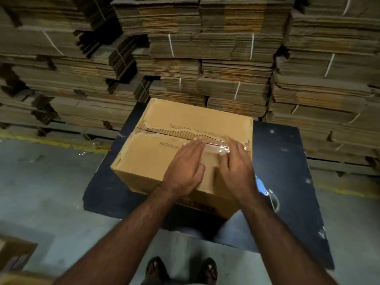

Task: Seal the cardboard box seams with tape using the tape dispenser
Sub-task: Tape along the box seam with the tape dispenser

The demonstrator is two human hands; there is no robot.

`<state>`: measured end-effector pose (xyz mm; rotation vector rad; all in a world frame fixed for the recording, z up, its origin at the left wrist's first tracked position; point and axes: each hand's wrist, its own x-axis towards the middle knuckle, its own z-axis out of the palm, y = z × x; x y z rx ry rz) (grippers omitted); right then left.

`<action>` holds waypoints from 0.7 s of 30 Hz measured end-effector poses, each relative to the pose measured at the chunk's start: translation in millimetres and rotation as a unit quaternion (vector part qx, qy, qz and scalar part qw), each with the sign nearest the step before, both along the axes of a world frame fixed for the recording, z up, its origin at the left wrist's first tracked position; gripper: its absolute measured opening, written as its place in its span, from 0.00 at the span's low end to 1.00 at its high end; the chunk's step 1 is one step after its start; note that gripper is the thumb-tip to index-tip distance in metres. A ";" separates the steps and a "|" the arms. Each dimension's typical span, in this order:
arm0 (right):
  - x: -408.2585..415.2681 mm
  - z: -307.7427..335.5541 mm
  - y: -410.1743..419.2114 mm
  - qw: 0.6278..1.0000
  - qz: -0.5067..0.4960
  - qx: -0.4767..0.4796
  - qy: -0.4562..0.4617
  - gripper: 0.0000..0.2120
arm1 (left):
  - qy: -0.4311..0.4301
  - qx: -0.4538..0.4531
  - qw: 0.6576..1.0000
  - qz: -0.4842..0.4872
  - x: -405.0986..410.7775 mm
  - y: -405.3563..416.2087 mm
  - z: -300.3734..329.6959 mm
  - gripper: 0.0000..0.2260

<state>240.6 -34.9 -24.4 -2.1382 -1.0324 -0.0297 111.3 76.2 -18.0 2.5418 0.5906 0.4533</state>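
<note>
A brown cardboard box (152,153) sits on a dark blue table (283,161). Its top flaps meet in a torn centre seam (170,133) where the corrugation shows. A strip of clear tape (216,148) lies over the right part of the seam. My left hand (185,169) lies flat on the box top with straight fingers, its fingertips at the tape's left end. My right hand (236,165) presses flat on the tape's right side near the box edge. A blue tape dispenser (262,187) lies on the table just right of my right wrist, partly hidden by it.
Tall bundles of flattened cardboard (205,58) tied with white string wall off the back and both sides. The concrete floor (41,182) has a yellow line (51,142) at left. Another box (14,256) stands at the bottom left. My sandalled feet (181,270) stand below the table.
</note>
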 end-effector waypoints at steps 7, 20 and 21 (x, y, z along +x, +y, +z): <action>-107.6 -1.7 93.7 0.975 0.174 -0.123 -0.053 0.23 | 0.048 -0.037 0.978 0.199 -80.6 116.9 -7.6 0.24; -144.9 -20.6 158.5 0.959 0.143 -0.237 -0.065 0.33 | 0.053 -0.264 0.952 0.146 -77.4 190.7 -12.2 0.24; -144.7 -21.9 159.5 0.959 0.141 -0.235 -0.067 0.34 | 0.064 -0.259 0.952 0.150 -75.3 191.3 -15.7 0.23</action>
